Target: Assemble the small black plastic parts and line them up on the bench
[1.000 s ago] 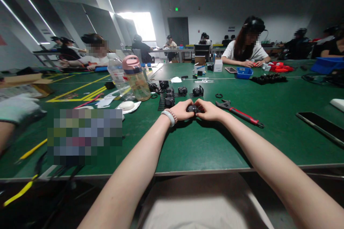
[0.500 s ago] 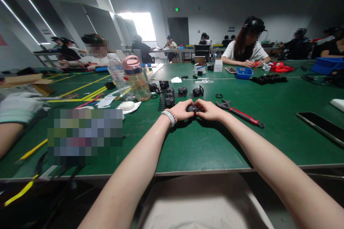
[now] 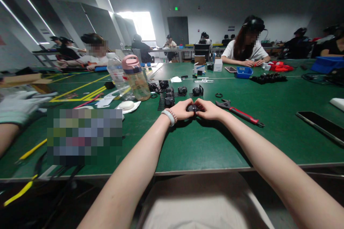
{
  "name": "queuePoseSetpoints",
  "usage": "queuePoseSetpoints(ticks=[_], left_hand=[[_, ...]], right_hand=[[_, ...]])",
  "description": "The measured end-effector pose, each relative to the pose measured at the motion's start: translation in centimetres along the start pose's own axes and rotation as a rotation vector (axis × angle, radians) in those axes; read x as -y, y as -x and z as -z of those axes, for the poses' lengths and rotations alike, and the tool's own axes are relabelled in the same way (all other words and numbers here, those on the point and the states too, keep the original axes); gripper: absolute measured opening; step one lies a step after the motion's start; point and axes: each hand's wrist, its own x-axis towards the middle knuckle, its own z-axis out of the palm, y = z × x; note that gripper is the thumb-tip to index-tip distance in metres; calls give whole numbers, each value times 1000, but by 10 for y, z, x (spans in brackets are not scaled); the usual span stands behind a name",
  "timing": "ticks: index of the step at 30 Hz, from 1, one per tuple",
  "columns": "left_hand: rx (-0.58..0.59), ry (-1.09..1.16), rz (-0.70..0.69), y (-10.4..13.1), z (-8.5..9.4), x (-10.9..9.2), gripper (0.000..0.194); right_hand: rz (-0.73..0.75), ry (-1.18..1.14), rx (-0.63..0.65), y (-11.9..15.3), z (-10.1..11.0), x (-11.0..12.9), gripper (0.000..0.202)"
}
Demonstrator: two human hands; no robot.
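Both my left hand point(image 3: 182, 110) and my right hand point(image 3: 208, 109) are closed around a small black part point(image 3: 192, 108), held between thumbs and fingers just above the green table. The fingers hide much of it, so its exact kind is unclear. Beyond my left hand lie several black parts point(image 3: 169, 101) with comb-like prongs. Another such black part point(image 3: 198, 91) sits behind my hands. A black ring point(image 3: 218, 95) lies flat past my right hand. To the right of that hand rests an adjustable wrench point(image 3: 243, 115) with a red and black handle.
A pink-lidded bottle point(image 3: 136, 78) and a clear plastic bottle point(image 3: 118, 77) stand at left. A phone point(image 3: 321, 127) lies at right. A co-worker's gloved hand point(image 3: 18, 109) is at far left. Farther back are a blue tray point(image 3: 244, 72) and a person point(image 3: 245, 44) at work.
My hands and the black part stay nearly in place. The co-worker's gloved hand at far left has shifted slightly.
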Motion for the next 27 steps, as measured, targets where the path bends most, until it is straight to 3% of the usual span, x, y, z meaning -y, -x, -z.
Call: queuePoseSetpoints(ticks=[5, 11, 27], left_hand=[[6, -15, 13, 0, -1, 0, 31], [-4, -64, -22, -1, -3, 2, 35], [-54, -144, 6, -1, -6, -8, 47]], right_hand=[[-32, -66, -3, -1, -3, -4, 32], [-49, -342, 61, -5, -9, -15, 73], [-177, -828, 229, 0, 8, -17, 55]])
